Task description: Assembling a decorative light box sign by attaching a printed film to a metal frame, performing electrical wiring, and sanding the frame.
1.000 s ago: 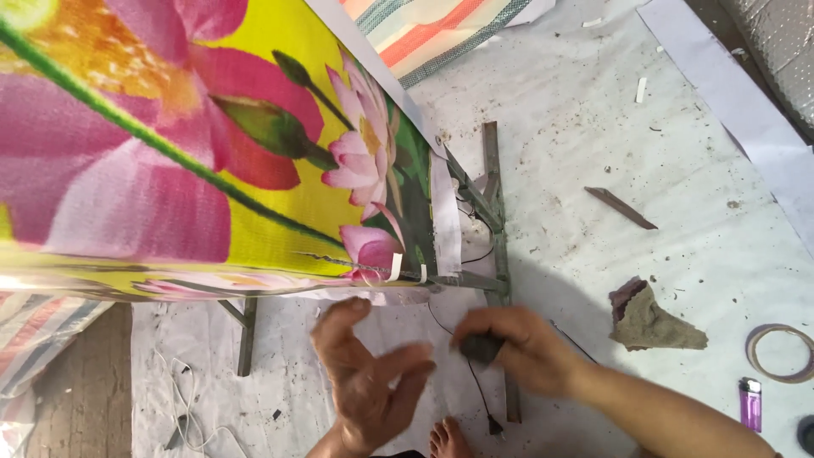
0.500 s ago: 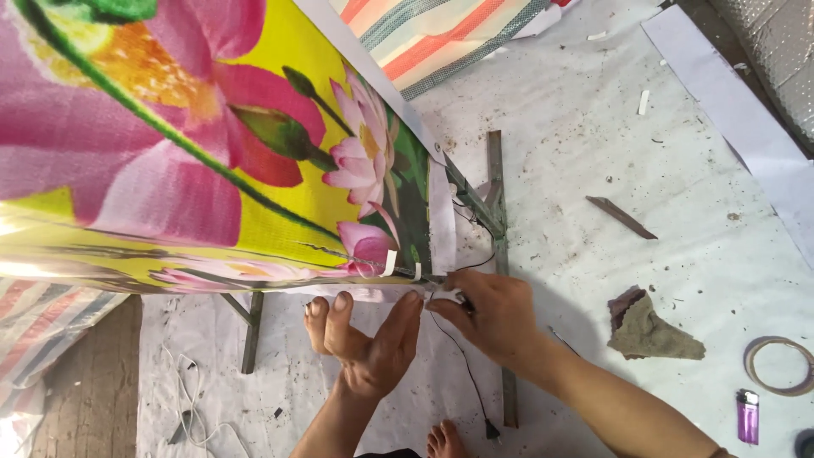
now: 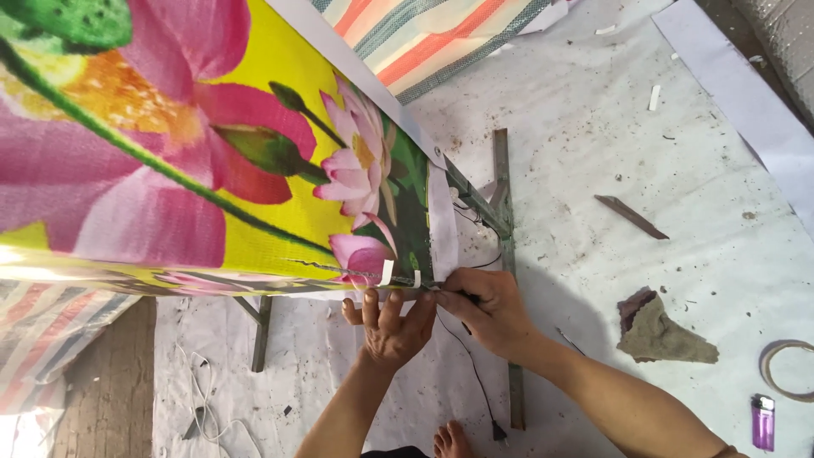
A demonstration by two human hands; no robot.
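The large printed woven-plastic banner with pink lotus flowers on a yellow ground [image 3: 212,153] is stretched over a thin grey metal frame [image 3: 502,212], and its lower edge runs just above both hands. Along that edge, short strips of white tape [image 3: 387,271] hold the sheet near the corner.

The left hand [image 3: 392,326] lies flat with fingers spread, its fingertips pressing up against the banner's edge; it grasps nothing. The right hand [image 3: 487,309] is pinched closed around a small dark tool with a thin black cord [image 3: 462,356], its tip touching the edge just right of the left fingertips. The cord trails down to a small plug on the ground beside a bare foot [image 3: 448,441].

The likely trouble is the edge slipping: if the left hand eases its pressure, the fabric could pull off the frame or wrinkle at the corner. The tool works very near the left fingertips, so a slip could catch them. The loose cord could snag on the frame bar.

Further out lie a crumpled brownish rag [image 3: 661,332], a roll of tape [image 3: 788,369] and a purple lighter [image 3: 763,421] on the dusty white ground sheet [image 3: 644,153].
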